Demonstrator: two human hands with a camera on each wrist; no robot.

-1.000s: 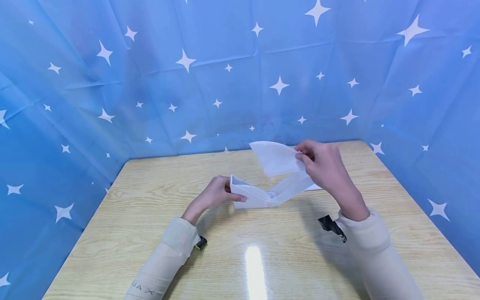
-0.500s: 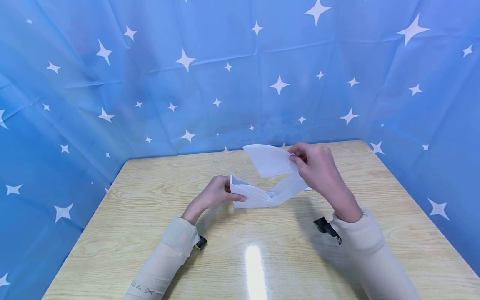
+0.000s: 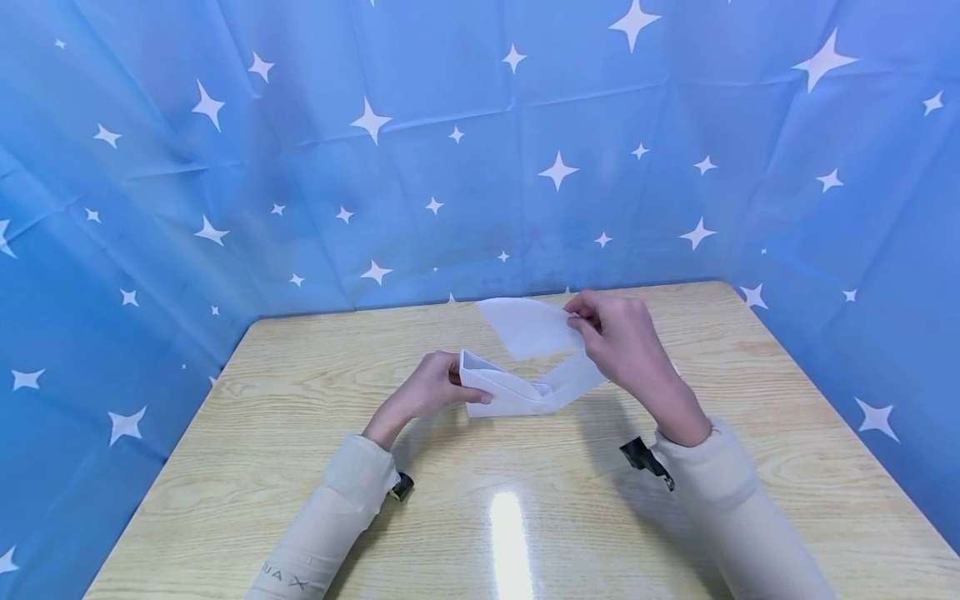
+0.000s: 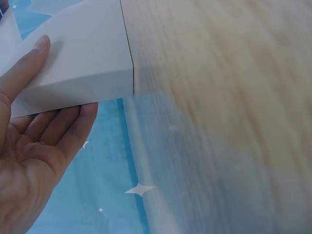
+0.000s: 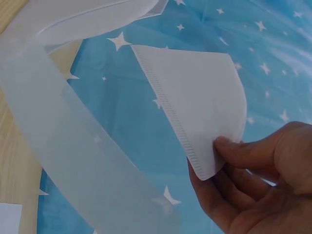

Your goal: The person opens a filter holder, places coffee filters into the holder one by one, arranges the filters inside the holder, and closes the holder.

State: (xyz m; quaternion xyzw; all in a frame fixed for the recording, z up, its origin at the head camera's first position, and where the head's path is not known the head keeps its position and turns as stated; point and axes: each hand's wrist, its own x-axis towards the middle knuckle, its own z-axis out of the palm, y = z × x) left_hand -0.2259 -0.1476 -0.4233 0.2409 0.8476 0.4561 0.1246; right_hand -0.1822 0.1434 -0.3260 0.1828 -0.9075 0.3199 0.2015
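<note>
My left hand point(image 3: 429, 387) grips the left end of a white box point(image 3: 497, 395) with a slanted opening, thumb on the near face and fingers beneath in the left wrist view. White sheets show inside the opening. From the box's right end a translucent flap point(image 5: 83, 136) extends up and to the right. My right hand point(image 3: 624, 340) pinches a white cone coffee filter point(image 5: 195, 97) by one corner, its crimped seam facing the box in the right wrist view. The filter hangs above and behind the flap, apart from the box.
A light wooden table point(image 3: 300, 358) lies beneath, backed by a blue curtain point(image 3: 450, 183) with white stars. A white flat piece point(image 5: 9, 218) peeks in at the right wrist view's lower left. Black wrist devices point(image 3: 647, 462) hang at both cuffs.
My right hand has moved left and slightly down, bringing the coffee filter with it. The left hand and the box have stayed in place.
</note>
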